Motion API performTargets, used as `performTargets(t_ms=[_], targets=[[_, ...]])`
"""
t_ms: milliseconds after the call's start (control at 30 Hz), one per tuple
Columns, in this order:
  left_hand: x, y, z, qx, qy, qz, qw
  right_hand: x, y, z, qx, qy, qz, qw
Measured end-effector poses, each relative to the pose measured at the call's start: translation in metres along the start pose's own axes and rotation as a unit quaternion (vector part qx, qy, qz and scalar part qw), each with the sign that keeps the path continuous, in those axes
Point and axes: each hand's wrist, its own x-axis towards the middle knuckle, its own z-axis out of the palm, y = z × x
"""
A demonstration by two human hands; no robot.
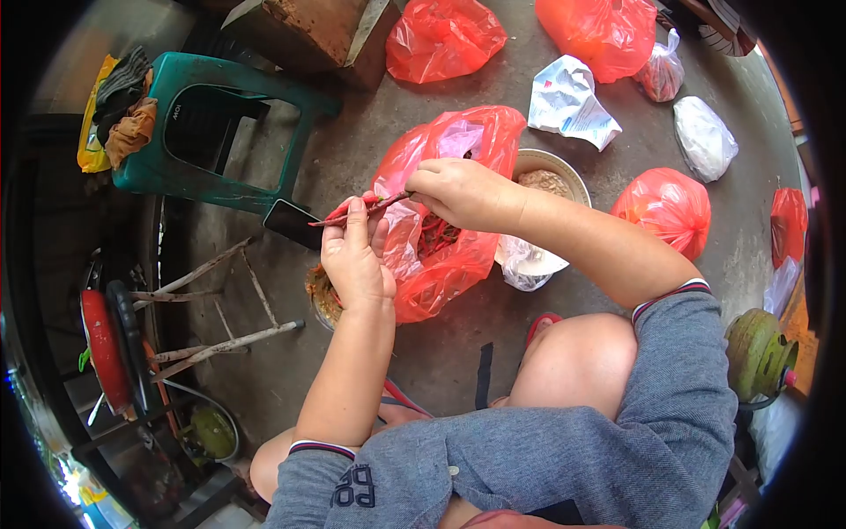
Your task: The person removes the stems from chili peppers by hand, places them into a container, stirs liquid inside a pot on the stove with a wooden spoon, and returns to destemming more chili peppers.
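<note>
Floor (617,304) is showing as grey open room around the open red bag (493,145), widest toward 4 o'clk. I'm seeing the bag's crumpled rim spreading near ctr, w/ its R edge lapping a round bowl (577,181) at 2 o'clk. Green stool (211,189) is closing off 10 o'clk; rusty metal legs (225,344) are standing at 9.

L hand (352,264) is clamping a slim, wrinkled red pod (352,216) btwn thumb & fingers, palm turning up, just off ctr toward 11. R hand (445,189) is pinching the pod's dark end, fingertips closing together. Both are hovering over the bag's L side; more thin red pods (438,236) are lying inside. I can't tell if L is gripping 1 pod or 2.

Textures: thin, shiny plastic is wrinkling everywhere; stool is looking smooth & hard, w/ soft crumpled cloths (130,132) hanging off its edge. The bowl is holding pale, lumpy stuff.

Counting: 3 bulging red bags are sitting at 12 (445,40), 1 (604,40) & btwn 2 and 3 (665,212); 1 white bag (705,137) at 2; 1 printed paper (573,106) btwn 1 & 2.
</note>
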Motion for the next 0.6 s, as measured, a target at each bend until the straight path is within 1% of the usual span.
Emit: performTargets(t_ms=[133,167,200,233,300,333,400,433,467,500,533,600], targets=[[0.002,-0.002,-0.004,0.034,-0.003,0.003,0.999,0.001,0.006,-0.004,0.005,-0.035,0.004,0.999],[0.005,-0.002,-0.006,0.033,-0.002,0.003,0.999,0.002,0.008,-0.007,0.065,-0.06,-0.011,0.996],[0.008,-0.002,-0.007,0.024,-0.001,-0.02,1.0,0.002,0.01,-0.008,0.125,-0.084,-0.025,0.988],[0.012,-0.003,-0.008,0.015,-0.001,-0.044,0.999,0.001,0.009,-0.007,0.125,-0.085,-0.025,0.988],[0.025,-0.005,-0.013,0.0,-0.005,-0.051,0.999,0.0,0.009,-0.006,0.226,-0.11,-0.061,0.966],[0.03,-0.005,-0.016,-0.014,-0.01,-0.06,0.998,-0.001,0.012,-0.004,0.227,-0.111,-0.061,0.966],[0.032,-0.004,-0.017,-0.02,-0.01,-0.048,0.999,-0.006,0.022,-0.001,0.184,-0.133,-0.004,0.974],[0.03,-0.001,-0.016,-0.008,-0.007,-0.041,0.999,-0.011,0.025,-0.001,0.185,-0.133,-0.004,0.974],[0.028,0.001,-0.015,0.003,-0.004,-0.035,0.999,-0.017,0.026,0.0,0.091,-0.18,0.018,0.979],[0.026,0.001,-0.013,0.017,0.006,-0.022,1.0,-0.018,0.022,-0.003,-0.003,-0.224,0.04,0.974],[0.025,0.0,-0.012,0.017,0.007,-0.022,1.0,-0.017,0.017,-0.004,-0.003,-0.225,0.039,0.974],[0.023,-0.002,-0.012,0.029,-0.005,0.009,1.0,-0.012,0.007,-0.007,-0.047,-0.199,0.086,0.975]])
